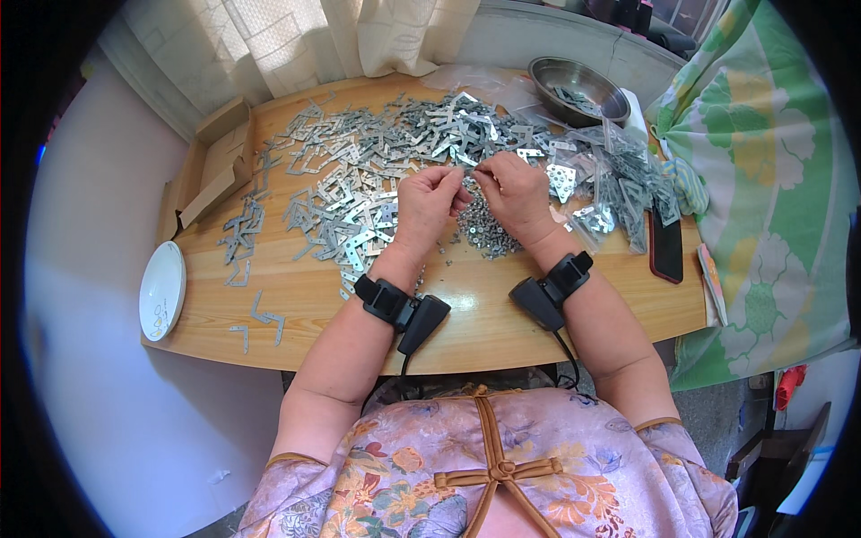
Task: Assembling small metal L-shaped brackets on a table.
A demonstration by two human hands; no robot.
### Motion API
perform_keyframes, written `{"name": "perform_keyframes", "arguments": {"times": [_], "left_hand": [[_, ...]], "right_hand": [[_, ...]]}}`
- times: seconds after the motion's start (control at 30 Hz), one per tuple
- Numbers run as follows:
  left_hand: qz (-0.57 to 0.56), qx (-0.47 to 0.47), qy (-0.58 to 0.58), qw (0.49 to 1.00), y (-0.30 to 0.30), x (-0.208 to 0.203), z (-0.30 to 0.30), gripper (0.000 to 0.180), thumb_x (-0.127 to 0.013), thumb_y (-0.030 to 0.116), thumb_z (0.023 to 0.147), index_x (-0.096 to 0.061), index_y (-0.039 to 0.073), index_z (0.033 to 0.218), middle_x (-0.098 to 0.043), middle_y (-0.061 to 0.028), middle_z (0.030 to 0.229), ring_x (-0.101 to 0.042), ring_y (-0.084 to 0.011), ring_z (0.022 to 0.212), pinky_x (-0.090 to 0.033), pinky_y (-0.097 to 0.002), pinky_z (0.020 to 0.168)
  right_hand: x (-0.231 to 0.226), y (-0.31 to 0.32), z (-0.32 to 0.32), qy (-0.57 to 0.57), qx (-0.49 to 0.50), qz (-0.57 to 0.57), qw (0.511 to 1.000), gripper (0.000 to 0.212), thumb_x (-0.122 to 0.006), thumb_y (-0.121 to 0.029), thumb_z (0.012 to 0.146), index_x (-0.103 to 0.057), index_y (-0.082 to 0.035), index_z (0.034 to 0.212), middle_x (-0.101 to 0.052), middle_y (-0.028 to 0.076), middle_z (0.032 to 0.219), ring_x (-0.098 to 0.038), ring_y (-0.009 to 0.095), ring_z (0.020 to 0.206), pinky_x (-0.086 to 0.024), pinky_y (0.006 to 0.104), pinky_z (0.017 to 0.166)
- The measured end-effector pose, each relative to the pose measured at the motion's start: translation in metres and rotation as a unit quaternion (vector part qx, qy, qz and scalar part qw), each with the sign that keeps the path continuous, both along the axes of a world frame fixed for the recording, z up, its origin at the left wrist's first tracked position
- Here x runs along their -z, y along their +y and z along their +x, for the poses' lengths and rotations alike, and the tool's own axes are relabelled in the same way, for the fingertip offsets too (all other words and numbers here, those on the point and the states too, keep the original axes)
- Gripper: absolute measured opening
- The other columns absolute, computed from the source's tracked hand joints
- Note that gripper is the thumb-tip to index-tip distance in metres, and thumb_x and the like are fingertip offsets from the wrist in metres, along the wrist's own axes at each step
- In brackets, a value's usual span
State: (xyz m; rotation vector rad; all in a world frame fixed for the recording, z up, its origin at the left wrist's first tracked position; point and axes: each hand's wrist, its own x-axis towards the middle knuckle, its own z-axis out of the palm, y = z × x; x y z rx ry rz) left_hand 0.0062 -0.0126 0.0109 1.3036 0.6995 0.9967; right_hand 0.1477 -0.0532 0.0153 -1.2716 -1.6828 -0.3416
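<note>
Both hands meet over the middle of the wooden desk (pixel 466 314). Left hand (pixel 429 202) and right hand (pixel 516 193) are curled, fingertips pinched together on a small metal piece (pixel 468 172) held between them; too small to tell its exact shape. Directly under the hands sits a pile of small screws or nuts (pixel 480 229).

Open room: bare wood along the near desk edge, from in front of the wrists out to the left corner, broken only by a few loose angle brackets (pixel 262 318). Near edge curves just in front of the torso. Each wrist carries a black strapped device (pixel 399 309), cables dropping over the near edge.

Far half of the desk is crowded: a wide spread of flat metal brackets (pixel 359 170) runs from the left side to behind the hands, reaching almost to the back edge. Right of the hands, clear plastic bags of brackets (pixel 619 179) fill the space up to the right edge. A metal bowl (pixel 578 85) stands at the far right corner, some parts inside. A dark phone (pixel 666 247) lies by the right edge. An open cardboard box (pixel 215 161) hangs over the left edge. A white plate (pixel 162 289) sits at the near left corner, partly over the edge.

Curtain (pixel 359 36) behind the desk; green floral cloth (pixel 762 179) close along the right side.
</note>
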Motion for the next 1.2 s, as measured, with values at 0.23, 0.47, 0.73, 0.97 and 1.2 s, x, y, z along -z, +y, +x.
{"name": "perform_keyframes", "arguments": {"times": [0.23,0.47,0.73,0.97,1.2], "left_hand": [[0.009,0.052,-0.017,0.998,0.003,0.003,0.001,0.021,-0.054,0.023,0.088,-0.062,0.003,0.090,-0.060,-0.0014,0.068,-0.053,-0.0065,0.058,-0.042,-0.0191,0.053],[-0.021,0.101,-0.033,0.994,0.006,0.006,0.001,0.023,-0.051,0.021,0.090,-0.060,0.004,0.101,-0.060,-0.0021,0.072,-0.054,-0.0076,0.062,-0.043,-0.0198,0.057],[0.057,0.083,-0.011,0.995,0.000,0.003,0.005,0.027,-0.053,0.016,0.088,-0.056,0.003,0.111,-0.061,-0.0017,0.077,-0.055,-0.0068,0.067,-0.045,-0.0196,0.060],[0.151,0.056,0.041,0.986,0.000,0.007,0.008,0.026,-0.052,0.016,0.089,-0.056,0.003,0.111,-0.061,-0.0019,0.076,-0.055,-0.0062,0.067,-0.044,-0.0191,0.059],[0.014,0.015,0.018,1.000,0.007,0.008,0.002,0.026,-0.049,0.017,0.090,-0.054,0.001,0.109,-0.064,-0.0076,0.077,-0.057,-0.0079,0.061,-0.044,-0.0175,0.052]], "right_hand": [[0.005,0.002,-0.001,-0.022,0.030,0.004,0.999,0.009,-0.059,-0.011,0.075,-0.052,-0.006,0.073,-0.052,0.008,0.068,-0.056,0.026,0.066,-0.044,0.0358,0.054],[0.004,0.002,-0.001,-0.038,0.045,0.024,0.998,0.010,-0.058,-0.012,0.077,-0.050,-0.007,0.072,-0.052,0.008,0.067,-0.055,0.026,0.065,-0.043,0.0361,0.053],[0.002,0.001,-0.004,-0.018,0.109,-0.016,0.994,0.014,-0.055,-0.017,0.081,-0.050,-0.006,0.074,-0.054,0.011,0.066,-0.056,0.029,0.062,-0.044,0.0388,0.053],[0.020,0.011,0.007,0.238,-0.019,-0.162,0.958,0.027,-0.049,-0.024,0.087,-0.051,-0.001,0.071,-0.057,0.016,0.062,-0.056,0.032,0.057,-0.042,0.0383,0.053],[0.013,0.009,0.015,0.245,-0.037,-0.257,0.934,0.026,-0.052,-0.025,0.084,-0.059,-0.002,0.073,-0.059,0.014,0.064,-0.058,0.030,0.059,-0.043,0.0365,0.055]]}}
